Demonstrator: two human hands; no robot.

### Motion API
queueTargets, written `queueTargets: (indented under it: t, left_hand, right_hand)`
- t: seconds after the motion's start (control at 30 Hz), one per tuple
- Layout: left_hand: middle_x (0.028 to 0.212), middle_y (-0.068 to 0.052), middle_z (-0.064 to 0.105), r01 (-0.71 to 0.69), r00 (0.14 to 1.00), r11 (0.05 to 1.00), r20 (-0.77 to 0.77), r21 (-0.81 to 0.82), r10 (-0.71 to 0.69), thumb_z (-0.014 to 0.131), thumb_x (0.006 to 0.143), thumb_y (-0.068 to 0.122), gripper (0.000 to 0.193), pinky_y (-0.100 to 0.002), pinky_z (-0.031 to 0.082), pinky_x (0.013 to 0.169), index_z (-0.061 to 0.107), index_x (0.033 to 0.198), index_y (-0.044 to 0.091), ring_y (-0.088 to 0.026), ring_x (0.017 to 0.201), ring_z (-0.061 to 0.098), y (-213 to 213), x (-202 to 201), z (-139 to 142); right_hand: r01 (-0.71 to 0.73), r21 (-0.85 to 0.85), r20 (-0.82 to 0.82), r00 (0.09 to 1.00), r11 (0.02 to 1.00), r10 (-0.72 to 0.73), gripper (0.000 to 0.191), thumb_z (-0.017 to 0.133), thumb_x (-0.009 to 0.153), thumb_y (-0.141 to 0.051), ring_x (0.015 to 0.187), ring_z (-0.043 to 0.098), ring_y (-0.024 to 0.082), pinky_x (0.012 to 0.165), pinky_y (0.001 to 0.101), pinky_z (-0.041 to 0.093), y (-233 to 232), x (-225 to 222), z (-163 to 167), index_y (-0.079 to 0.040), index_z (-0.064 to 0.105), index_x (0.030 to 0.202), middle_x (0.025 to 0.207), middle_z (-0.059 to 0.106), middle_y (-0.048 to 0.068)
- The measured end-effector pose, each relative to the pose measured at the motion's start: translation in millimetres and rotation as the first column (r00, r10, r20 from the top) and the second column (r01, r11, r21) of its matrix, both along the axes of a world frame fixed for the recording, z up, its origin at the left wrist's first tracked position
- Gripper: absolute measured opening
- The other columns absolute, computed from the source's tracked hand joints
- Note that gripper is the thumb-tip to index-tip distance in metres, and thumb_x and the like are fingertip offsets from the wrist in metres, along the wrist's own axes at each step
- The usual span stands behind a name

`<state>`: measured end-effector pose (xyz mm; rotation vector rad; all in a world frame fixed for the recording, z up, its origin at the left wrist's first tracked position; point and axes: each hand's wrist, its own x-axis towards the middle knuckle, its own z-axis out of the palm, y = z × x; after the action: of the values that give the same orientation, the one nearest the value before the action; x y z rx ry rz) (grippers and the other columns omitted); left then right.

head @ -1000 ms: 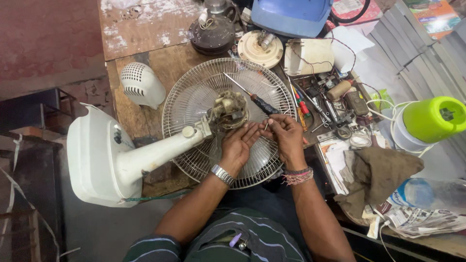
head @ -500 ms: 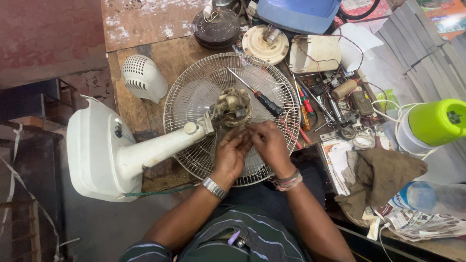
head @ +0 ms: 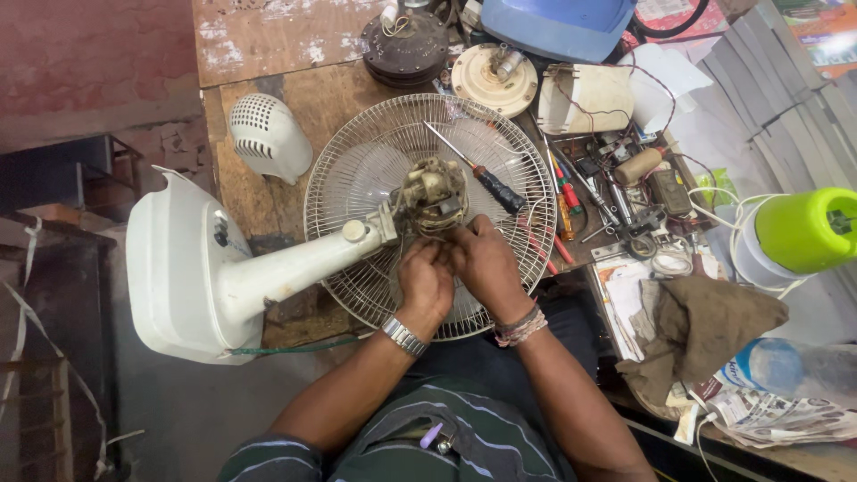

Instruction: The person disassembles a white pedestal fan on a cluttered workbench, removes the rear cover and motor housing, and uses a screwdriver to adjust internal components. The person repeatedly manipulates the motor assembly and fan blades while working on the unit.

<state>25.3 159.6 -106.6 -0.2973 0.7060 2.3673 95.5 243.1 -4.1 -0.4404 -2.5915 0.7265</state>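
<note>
Fan motor (head: 433,195), bare, at frame centre on the wire guard (head: 357,170): left hand (head: 425,281) and right hand (head: 485,265), fingers pinched together at its lower edge, do best working slowly with 2 steady wrists.

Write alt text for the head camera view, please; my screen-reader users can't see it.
Seen from above, a person's left hand and right hand meet at the exposed motor of a white table fan lying on a cluttered wooden workbench. The motor sits over the round wire fan guard, where a screwdriver rests. A white motor cover lies beside it.
</note>
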Motion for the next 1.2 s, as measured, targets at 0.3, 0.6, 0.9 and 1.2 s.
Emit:
queueTargets:
  t: [0.3, 0.6, 0.9, 1.2]
  left_hand:
    - [0.106, -0.02, 0.066, -0.087, 0.996, 0.996, 0.034, -0.003, 0.087, 0.044, 0.099, -0.002, 0.018, -0.039, 0.056, 0.091, 0.056, 0.112, -0.006, -0.03, 0.098, 0.066, 10, -4, -18]
    - [0.104, -0.017, 0.065, -0.093, 0.994, 0.996, 0.05, 0.002, 0.093, 0.048, 0.104, 0.004, 0.016, -0.039, 0.055, 0.09, 0.057, 0.114, -0.005, -0.028, 0.096, 0.066, 11, -6, -19]
    - [0.101, -0.016, 0.068, 0.062, 0.985, 0.954, -0.134, -0.295, -0.106, 0.055, 0.103, 0.007, 0.012, -0.039, 0.057, 0.078, 0.059, 0.109, -0.003, -0.026, 0.087, 0.067, -10, 30, 32]
    - [0.109, -0.016, 0.068, -0.247, -0.048, 0.825, -0.844, -0.508, -0.534, 0.065, 0.096, 0.008, 0.022, -0.041, 0.054, 0.086, 0.072, 0.115, 0.0, -0.032, 0.1, 0.067, 18, 61, 92]
  right_hand:
    - [-0.018, -0.013, 0.033, 0.999, 1.0, 0.019, 0.039, 0.063, 0.084, -0.007, 0.079, 0.061, 0.035, 0.068, 0.0461, 0.052, 1, -1, 3, -0.014, 0.072, 0.121, 0.09, 0.057, 0.017]
    - [-0.054, -0.015, -0.005, 0.999, 0.998, 0.054, 0.048, 0.06, 0.082, -0.002, 0.08, 0.061, 0.035, 0.069, 0.0463, 0.051, -1, -4, 11, -0.018, 0.072, 0.127, 0.093, 0.057, 0.018]
    - [0.052, -0.477, -0.24, 0.953, 0.877, -0.187, 0.029, 0.059, 0.098, -0.004, 0.089, 0.062, 0.028, 0.078, 0.0373, 0.051, 6, 30, -24, -0.002, 0.068, 0.125, 0.098, 0.062, 0.015]
    - [-0.401, -0.838, -0.076, 0.756, -0.369, -0.65, 0.026, 0.048, 0.102, -0.016, 0.099, 0.066, 0.024, 0.089, 0.0348, 0.056, 44, 84, -93, 0.002, 0.063, 0.112, 0.106, 0.068, 0.013]
